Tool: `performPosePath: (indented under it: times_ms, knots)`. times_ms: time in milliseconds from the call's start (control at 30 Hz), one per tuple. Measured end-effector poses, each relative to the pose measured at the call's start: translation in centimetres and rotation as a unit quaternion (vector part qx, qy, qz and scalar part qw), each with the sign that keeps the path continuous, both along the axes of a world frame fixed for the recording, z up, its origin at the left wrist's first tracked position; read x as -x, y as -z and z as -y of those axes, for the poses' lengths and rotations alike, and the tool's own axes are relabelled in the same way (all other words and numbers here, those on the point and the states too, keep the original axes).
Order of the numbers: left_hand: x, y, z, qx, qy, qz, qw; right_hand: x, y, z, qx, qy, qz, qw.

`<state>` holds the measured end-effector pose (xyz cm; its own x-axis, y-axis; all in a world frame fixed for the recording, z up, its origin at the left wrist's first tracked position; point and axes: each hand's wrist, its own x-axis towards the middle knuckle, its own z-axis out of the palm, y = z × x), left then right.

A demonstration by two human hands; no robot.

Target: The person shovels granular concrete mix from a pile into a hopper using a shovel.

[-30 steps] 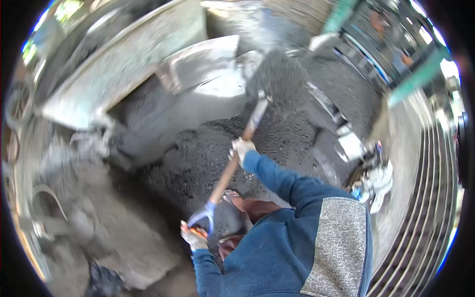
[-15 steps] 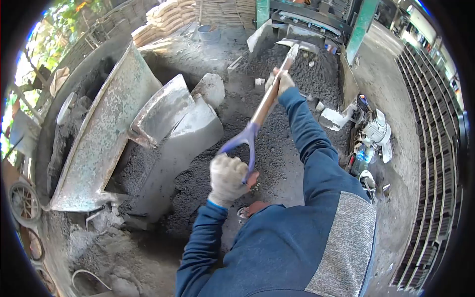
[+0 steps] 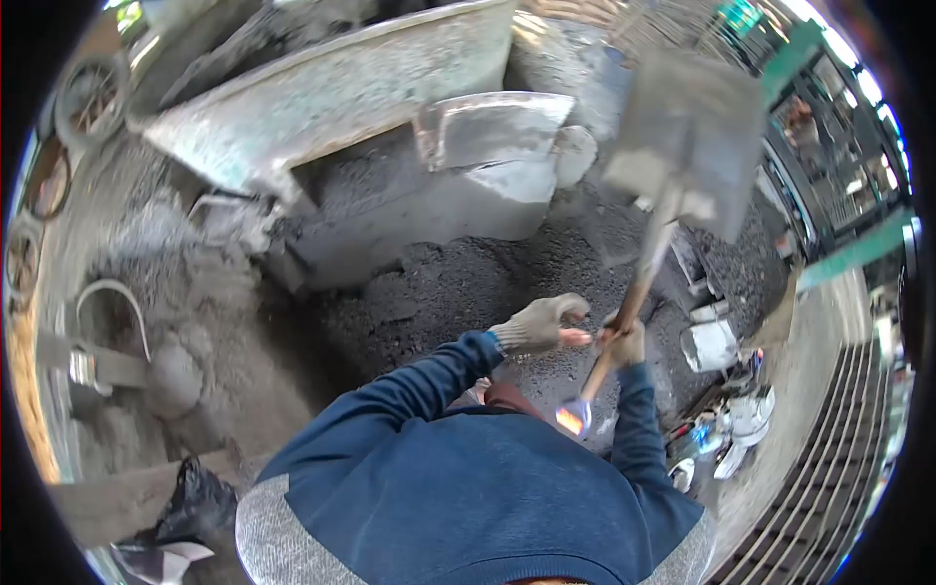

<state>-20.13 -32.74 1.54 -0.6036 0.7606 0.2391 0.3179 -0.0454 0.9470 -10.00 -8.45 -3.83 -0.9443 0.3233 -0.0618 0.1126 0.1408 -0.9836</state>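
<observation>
My right hand (image 3: 624,341), in a pale work glove, is wrapped round the wooden shaft of a shovel (image 3: 639,278). The tool stands raised, its broad grey blade (image 3: 687,136) blurred at the upper right and its purple handle end (image 3: 573,417) low beside my right forearm. My left hand (image 3: 544,325), gloved with bare fingertips showing, is off the shovel, just left of the shaft. Its fingers are bent but apart, with nothing between them. Dark, grainy mix (image 3: 439,292) lies on the ground beneath and left of my hands.
A long, worn metal trough (image 3: 331,97) spans the upper left, with a curved metal chute (image 3: 497,132) beside it. A green-framed machine (image 3: 829,258) stands at the right. Below it are a motor (image 3: 749,417) and stacked dark slats (image 3: 809,468). A black plastic bag (image 3: 198,502) lies lower left.
The shovel has swung up from the pile by the machine, blade now lifted. My left hand has let go of the purple handle. My view has turned.
</observation>
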Motion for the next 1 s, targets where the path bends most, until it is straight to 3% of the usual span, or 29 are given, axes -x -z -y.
performPosePath:
  times_ms: [33, 100, 133, 167, 200, 233, 300, 367, 433, 467, 500, 533, 567, 600, 633, 667, 700, 733, 767, 800, 867, 933, 1000]
  knots:
    - [-0.3, 0.0, 0.1, -0.027, -0.006, 0.067, 0.997, -1.5, 0.0, 2.3, -0.075, -0.057, 0.045, 0.995]
    - [-0.5, 0.7, 0.9, -0.083, -0.005, 0.197, 0.977, -4.3, 1.0, 7.5, 0.041, -0.107, 0.19, 0.975]
    - [-1.1, 2.5, 2.2, -0.206, 0.033, 0.615, 0.761, -5.9, 1.7, 10.4, 0.034, -0.095, 0.205, 0.974]
    - [-1.8, 3.3, 4.3, -0.172, -0.049, 0.615, 0.768, -7.8, 2.3, 12.4, 0.026, -0.08, 0.219, 0.972]
    - [-2.2, 4.3, 6.5, -0.138, -0.13, 0.609, 0.77, -9.9, 1.6, 13.3, -0.172, -0.117, 0.261, 0.943]
    - [-2.2, 8.8, 7.1, -0.157, -0.183, 0.633, 0.736, -11.2, 0.4, 14.0, -0.365, -0.145, 0.285, 0.874]
    - [-1.6, 12.8, 9.6, -0.139, -0.253, 0.649, 0.704, -14.8, -1.6, 15.5, -0.386, -0.117, 0.357, 0.842]
    - [-0.4, 11.1, 12.1, -0.113, -0.332, 0.622, 0.7, -18.8, -1.9, 14.5, -0.3, -0.073, 0.422, 0.852]
    - [2.1, 11.1, 13.3, -0.137, -0.363, 0.607, 0.693, -23.0, -2.8, 12.3, -0.476, -0.128, 0.299, 0.817]
    - [3.7, 11.5, 13.7, -0.162, -0.378, 0.592, 0.693, -25.3, -1.8, 11.1, -0.449, -0.048, 0.27, 0.85]
    - [5.3, 10.3, 14.2, -0.188, -0.393, 0.563, 0.702, -27.0, -2.4, 10.6, -0.445, -0.036, 0.28, 0.85]
    - [6.9, 10.1, 14.4, -0.205, -0.409, 0.542, 0.705, -27.8, -2.0, 11.0, -0.24, 0.103, 0.305, 0.916]
    - [8.6, 9.8, 14.2, -0.213, -0.417, 0.557, 0.685, -28.1, -1.2, 11.3, -0.02, 0.236, 0.307, 0.922]
    - [9.9, 9.0, 14.1, -0.212, -0.428, 0.569, 0.67, -27.8, -0.2, 11.2, 0.162, 0.254, 0.271, 0.914]
    - [11.0, 8.0, 14.0, -0.211, -0.438, 0.579, 0.655, -27.5, 0.7, 11.1, 0.338, 0.263, 0.224, 0.875]
    - [11.9, 7.0, 14.3, -0.218, -0.439, 0.546, 0.68, -25.0, -1.1, 13.0, 0.524, 0.228, 0.115, 0.813]
    - [12.9, 6.3, 14.9, -0.224, -0.44, 0.511, 0.704, -24.3, 0.6, 12.7, 0.58, 0.148, 0.068, 0.798]
    - [14.7, 6.0, 15.9, -0.176, -0.46, 0.513, 0.703, -19.1, -4.5, 16.8, 0.538, 0.154, 0.122, 0.82]
    - [16.5, 7.1, 17.3, -0.147, -0.442, 0.507, 0.725, -15.6, -6.3, 20.7, 0.488, 0.233, 0.108, 0.834]
    - [19.2, 10.7, 18.7, -0.134, -0.372, 0.499, 0.771, -13.7, -5.9, 22.0, 0.52, 0.198, 0.104, 0.825]
    - [21.0, 11.1, 18.1, -0.066, -0.467, 0.477, 0.742, -12.0, -6.8, 22.4, 0.493, 0.253, 0.128, 0.822]
    - [18.8, 10.7, 18.3, -0.041, -0.449, 0.503, 0.738, -12.9, -8.0, 23.0, 0.457, 0.299, 0.177, 0.819]
    - [18.2, 11.6, 17.2, -0.038, -0.413, 0.523, 0.744, -15.6, -8.1, 20.6, 0.521, 0.279, 0.162, 0.791]
